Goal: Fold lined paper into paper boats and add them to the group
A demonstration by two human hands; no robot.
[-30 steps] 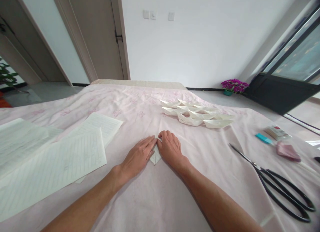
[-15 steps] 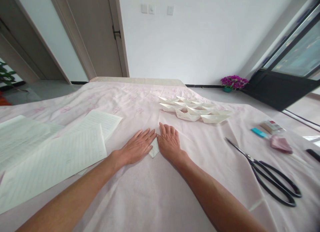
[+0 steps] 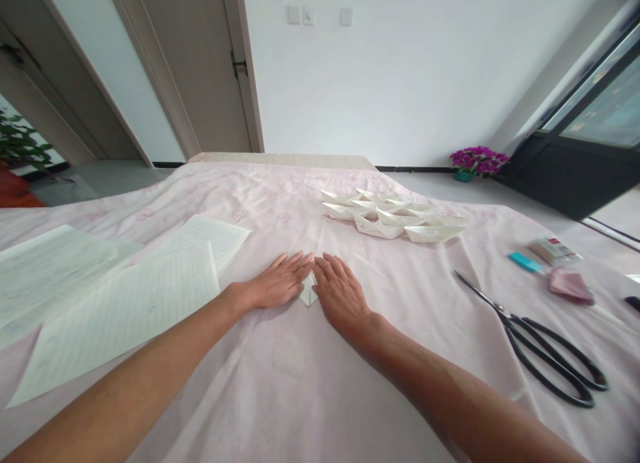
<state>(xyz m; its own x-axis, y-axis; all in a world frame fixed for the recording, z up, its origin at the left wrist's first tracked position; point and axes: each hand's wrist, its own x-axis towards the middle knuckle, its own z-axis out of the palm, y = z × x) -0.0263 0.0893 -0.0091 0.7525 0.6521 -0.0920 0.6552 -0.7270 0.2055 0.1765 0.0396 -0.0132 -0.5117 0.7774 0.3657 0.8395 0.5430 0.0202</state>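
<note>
A small folded piece of lined paper (image 3: 309, 295) lies flat on the pink cloth, mostly covered by my two hands. My left hand (image 3: 281, 281) rests palm down on its left side, fingers stretched out. On the paper's right side presses my right hand (image 3: 343, 286), flat with its fingers extended forward and lying close together. The fingertips of both hands nearly meet at the paper's far end. Only its near pointed corner shows between them. Beyond my right hand stand several folded paper boats (image 3: 383, 228) in a cluster.
Loose lined sheets (image 3: 130, 310) lie to the left. On the right are black-handled scissors (image 3: 520, 330), a blue eraser-like block (image 3: 525, 262), a small packet (image 3: 554, 251) and a pink cloth-like item (image 3: 570, 285). The pink tablecloth (image 3: 280, 396) has wrinkles.
My right hand has turned flatter over the folded paper, covering its right side. My left hand stays on the left side. The whole view has shifted slightly.
</note>
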